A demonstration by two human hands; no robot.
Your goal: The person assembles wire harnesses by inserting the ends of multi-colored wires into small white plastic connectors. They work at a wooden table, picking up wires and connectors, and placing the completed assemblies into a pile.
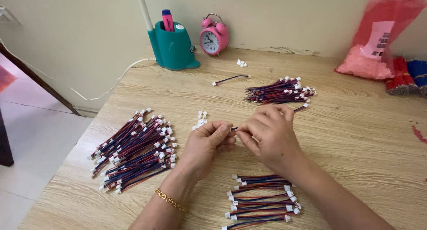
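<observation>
Hands meet over the middle of a pale wood-grain table [356, 136], both working one short wire lead made of red and blue strands with a white plastic plug [305, 106] at its far end. The left hand [205, 145], with a gold chain bracelet [169, 200] at the wrist, is curled, thumb and forefinger pinched on the lead's near end. The right hand [271, 134] is closed around the lead's middle, so most of its length is hidden. The wire lead [299, 108] runs roughly left to right, rising slightly away from the person: its near end sits between the two hands and its plugged end pokes out past the right fingers, pointing toward the far right. Whether a plug sits on the near end cannot be told.

Left of the hands lies a large heap of red-and-blue leads with white plugs [135, 150], lying mostly on a diagonal. Just beyond the left hand is a small cluster of loose white connector housings [200, 120]. Near the person's edge, under the right forearm, sits a neat stack of finished leads [262, 201] laid crosswise. Farther back is another bundle of leads [280, 91], and a single lead [231, 79] lies apart from it. Against the wall stand a teal pen holder [172, 47] with a pink marker and a pink twin-bell alarm clock [214, 38]. A red mesh bag [378, 39] leans at the far right.
</observation>
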